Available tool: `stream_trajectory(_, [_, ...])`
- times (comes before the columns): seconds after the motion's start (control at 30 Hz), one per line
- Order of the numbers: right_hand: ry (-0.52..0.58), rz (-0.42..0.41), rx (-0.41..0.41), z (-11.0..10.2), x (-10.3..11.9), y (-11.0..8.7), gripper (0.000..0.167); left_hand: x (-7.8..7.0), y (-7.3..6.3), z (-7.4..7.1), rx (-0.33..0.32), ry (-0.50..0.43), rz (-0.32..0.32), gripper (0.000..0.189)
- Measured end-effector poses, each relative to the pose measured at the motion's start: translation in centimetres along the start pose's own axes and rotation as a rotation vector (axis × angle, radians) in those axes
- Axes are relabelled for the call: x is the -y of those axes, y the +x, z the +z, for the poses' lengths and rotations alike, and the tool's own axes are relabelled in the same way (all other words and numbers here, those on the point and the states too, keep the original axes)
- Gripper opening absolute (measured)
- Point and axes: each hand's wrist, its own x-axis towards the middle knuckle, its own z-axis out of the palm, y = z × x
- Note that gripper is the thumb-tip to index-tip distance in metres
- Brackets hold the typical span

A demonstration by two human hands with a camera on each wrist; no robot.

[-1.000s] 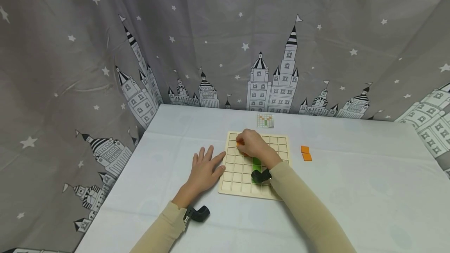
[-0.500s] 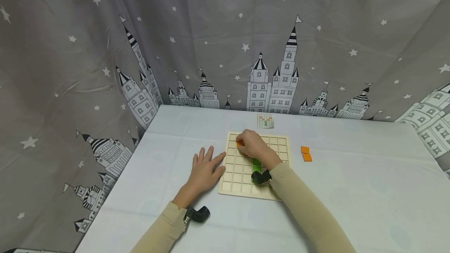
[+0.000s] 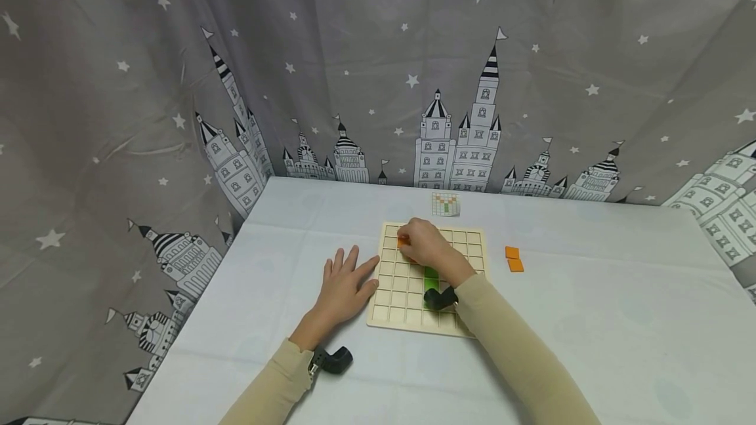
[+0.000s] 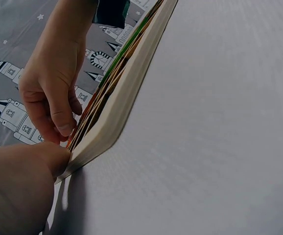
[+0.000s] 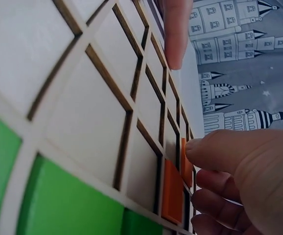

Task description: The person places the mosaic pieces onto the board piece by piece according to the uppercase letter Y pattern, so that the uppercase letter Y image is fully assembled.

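My left hand (image 3: pixel 344 287) lies flat on the white cloth with its fingers spread. Index fingertip and thumb reach the left edge of a pale wooden grid board (image 3: pixel 398 297). Over the upper left of that board, my right hand (image 3: pixel 428 244) has its fingers bent and pinches a square orange tile (image 3: pixel 403 241) at a cell. The right wrist view shows the thumb on this orange tile (image 5: pixel 184 161), with a second orange tile (image 5: pixel 172 193) in a cell beside it. Green tiles (image 3: pixel 431 284) sit in a column below, partly hidden by the right wrist and its black camera.
Two loose orange tiles (image 3: pixel 514 258) lie to the right of the board, edge to edge. Behind the board is a small printed grid card (image 3: pixel 445 204) with coloured squares. A grey curtain (image 3: pixel 366 51) with castles and stars hangs behind the table.
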Motion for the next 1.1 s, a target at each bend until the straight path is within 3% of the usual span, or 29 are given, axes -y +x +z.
stream_trajectory(0.27, [0.042, 0.034, 0.008, -1.4, -0.7, -1.2, 0.029, -0.2, 0.1, -0.1, 0.006, -0.001, -0.009, 0.050])
stream_trajectory(0.5, [0.088, 0.063, -0.047, -3.3, -2.7, -3.2, 0.029, -0.2, 0.2, 0.0, -0.002, 0.010, -0.012, 0.050])
stream_trajectory(1.1, [-0.032, 0.266, -0.073, -6.3, -7.7, -9.5, 0.032, 0.2, 0.1, 0.1, -0.004, 0.009, -0.020, 0.051])
